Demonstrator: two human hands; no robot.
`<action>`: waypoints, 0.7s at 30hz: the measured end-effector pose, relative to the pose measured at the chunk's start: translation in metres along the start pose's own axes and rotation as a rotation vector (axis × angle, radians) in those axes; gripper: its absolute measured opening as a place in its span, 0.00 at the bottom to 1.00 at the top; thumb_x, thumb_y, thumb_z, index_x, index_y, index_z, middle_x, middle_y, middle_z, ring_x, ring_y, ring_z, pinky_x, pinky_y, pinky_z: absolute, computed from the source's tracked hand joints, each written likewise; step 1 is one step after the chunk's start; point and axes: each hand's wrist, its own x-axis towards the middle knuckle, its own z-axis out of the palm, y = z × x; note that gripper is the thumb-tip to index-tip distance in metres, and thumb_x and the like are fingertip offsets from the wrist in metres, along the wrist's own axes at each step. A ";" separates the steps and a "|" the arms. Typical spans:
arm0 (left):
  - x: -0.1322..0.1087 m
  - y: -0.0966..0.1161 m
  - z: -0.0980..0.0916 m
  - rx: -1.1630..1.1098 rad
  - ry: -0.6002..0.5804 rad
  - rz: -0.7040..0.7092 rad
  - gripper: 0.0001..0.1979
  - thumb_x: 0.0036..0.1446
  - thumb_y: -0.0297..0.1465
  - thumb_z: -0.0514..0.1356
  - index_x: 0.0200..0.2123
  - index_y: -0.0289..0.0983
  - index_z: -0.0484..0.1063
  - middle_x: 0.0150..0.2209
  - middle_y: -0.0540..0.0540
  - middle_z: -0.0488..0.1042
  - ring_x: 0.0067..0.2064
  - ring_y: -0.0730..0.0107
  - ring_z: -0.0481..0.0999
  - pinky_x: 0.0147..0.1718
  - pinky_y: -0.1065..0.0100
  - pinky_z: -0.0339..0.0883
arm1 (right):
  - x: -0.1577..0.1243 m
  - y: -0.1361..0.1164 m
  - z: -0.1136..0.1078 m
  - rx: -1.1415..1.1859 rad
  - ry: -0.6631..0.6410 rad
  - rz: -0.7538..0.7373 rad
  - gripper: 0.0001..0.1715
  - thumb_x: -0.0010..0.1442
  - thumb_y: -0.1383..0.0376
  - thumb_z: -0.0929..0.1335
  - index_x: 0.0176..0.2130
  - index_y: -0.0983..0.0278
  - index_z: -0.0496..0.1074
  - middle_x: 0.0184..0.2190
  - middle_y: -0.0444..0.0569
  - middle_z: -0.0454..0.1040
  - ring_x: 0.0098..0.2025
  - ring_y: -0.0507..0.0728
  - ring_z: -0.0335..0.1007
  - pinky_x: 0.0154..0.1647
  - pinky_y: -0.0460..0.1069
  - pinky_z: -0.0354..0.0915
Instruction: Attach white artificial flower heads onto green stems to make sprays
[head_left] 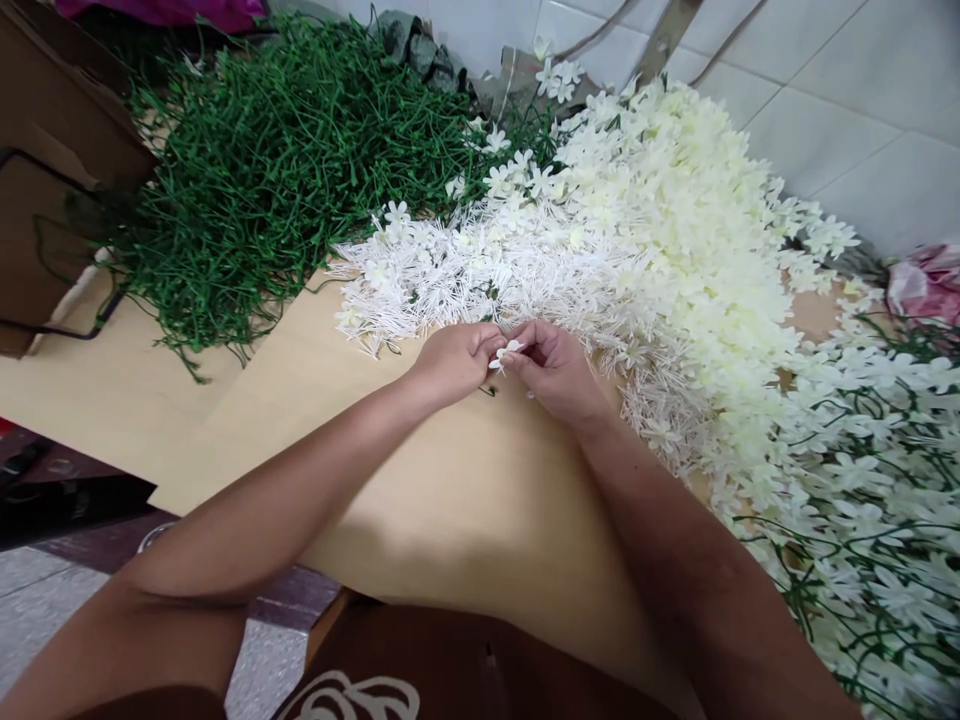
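Observation:
Above the board, my left hand (459,364) and my right hand (561,372) meet with fingertips almost touching. Between them is a small white artificial flower (507,354), pinched by the thumb and fingers of my right hand. My left hand is closed, and a thin green plastic stem (489,391) pokes out just below its fingers; most of it is hidden. Just beyond the hands lies a heap of thin white flower stamens (517,275). A large pile of white and pale yellow flower heads (690,220) spreads to the right.
A mound of green plastic stems (300,150) covers the back left. White flowers on green stems (870,520) lie at the right. The tan board (450,490) extends toward my body. A cardboard box (67,150) stands at far left, and a tiled wall (847,110) rises behind.

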 end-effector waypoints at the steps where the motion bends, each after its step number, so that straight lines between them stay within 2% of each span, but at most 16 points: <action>1: 0.000 -0.001 0.001 -0.003 -0.004 0.007 0.15 0.59 0.32 0.51 0.20 0.37 0.58 0.19 0.54 0.60 0.23 0.75 0.59 0.24 0.72 0.51 | 0.000 0.001 0.000 -0.005 0.004 0.008 0.20 0.46 0.56 0.76 0.26 0.62 0.65 0.27 0.43 0.70 0.30 0.51 0.66 0.33 0.48 0.63; 10: 0.001 -0.006 0.002 0.025 0.011 0.070 0.14 0.59 0.33 0.50 0.21 0.37 0.60 0.20 0.53 0.62 0.25 0.74 0.61 0.26 0.71 0.51 | 0.003 -0.007 0.000 0.035 0.031 0.102 0.25 0.40 0.51 0.78 0.24 0.62 0.66 0.22 0.40 0.70 0.27 0.49 0.66 0.31 0.47 0.64; 14: -0.001 -0.002 -0.006 -0.177 -0.094 0.098 0.17 0.61 0.39 0.49 0.24 0.36 0.64 0.22 0.52 0.64 0.26 0.74 0.62 0.28 0.71 0.55 | 0.002 -0.008 -0.007 0.128 -0.052 0.140 0.23 0.41 0.51 0.79 0.27 0.62 0.70 0.22 0.41 0.72 0.28 0.51 0.69 0.33 0.48 0.67; 16: -0.002 0.000 -0.012 -0.256 -0.154 0.113 0.15 0.59 0.37 0.51 0.26 0.35 0.66 0.24 0.52 0.65 0.27 0.75 0.63 0.30 0.71 0.57 | 0.002 -0.007 -0.010 0.162 -0.050 0.147 0.22 0.41 0.52 0.79 0.27 0.62 0.70 0.23 0.41 0.73 0.27 0.50 0.69 0.33 0.47 0.67; 19: -0.003 0.001 -0.019 -0.226 -0.207 0.108 0.09 0.57 0.31 0.53 0.28 0.34 0.69 0.25 0.52 0.66 0.28 0.76 0.65 0.30 0.73 0.58 | 0.002 -0.006 -0.012 0.165 -0.047 0.161 0.21 0.42 0.54 0.79 0.27 0.63 0.71 0.24 0.42 0.74 0.26 0.49 0.68 0.31 0.46 0.65; 21: -0.002 0.001 -0.022 -0.190 -0.235 0.079 0.09 0.57 0.31 0.54 0.29 0.34 0.69 0.24 0.53 0.65 0.25 0.78 0.65 0.28 0.74 0.59 | 0.001 -0.006 -0.014 0.172 -0.078 0.163 0.19 0.44 0.55 0.78 0.30 0.63 0.73 0.26 0.43 0.76 0.28 0.49 0.69 0.33 0.46 0.67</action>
